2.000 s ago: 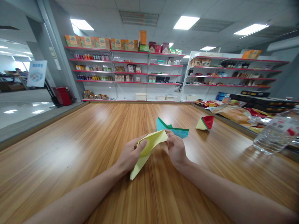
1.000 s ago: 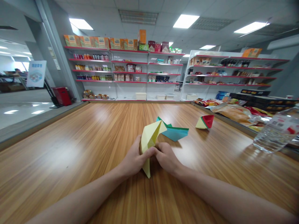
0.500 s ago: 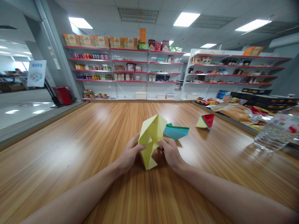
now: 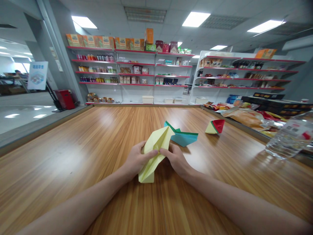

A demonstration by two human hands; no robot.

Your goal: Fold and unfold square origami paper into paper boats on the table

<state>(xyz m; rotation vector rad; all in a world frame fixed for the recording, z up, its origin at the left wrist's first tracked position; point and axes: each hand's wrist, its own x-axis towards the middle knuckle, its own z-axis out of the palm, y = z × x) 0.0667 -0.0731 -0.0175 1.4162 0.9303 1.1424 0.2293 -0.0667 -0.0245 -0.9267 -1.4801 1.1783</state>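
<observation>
A folded piece of yellow paper (image 4: 158, 135) is held between my two hands just above the wooden table (image 4: 117, 130). My left hand (image 4: 137, 160) grips its left side, thumb lying across the folds. On the other side, my right hand (image 4: 176, 159) pinches the paper, its thumb close to the left thumb near the middle crease. Fingers behind the paper are hidden. Beyond the right hand lies a folded blue and green paper boat (image 4: 184, 138), partly covered by the yellow paper. Farther right stands a small red and yellow folded paper piece (image 4: 215, 126) with a green stripe.
A clear plastic bottle (image 4: 288, 138) stands at the right, by the table's raised edge. Snack packets (image 4: 246, 116) and black boxes (image 4: 276, 104) are heaped past that edge. Stocked shelves (image 4: 134, 75) line the far wall. A sign (image 4: 37, 75) and a red box (image 4: 65, 99) are at left.
The yellow paper was turned and its folds spread open, then pressed narrower, its lower end now swung left. Both thumbs have come together on its middle. The other paper pieces stay put.
</observation>
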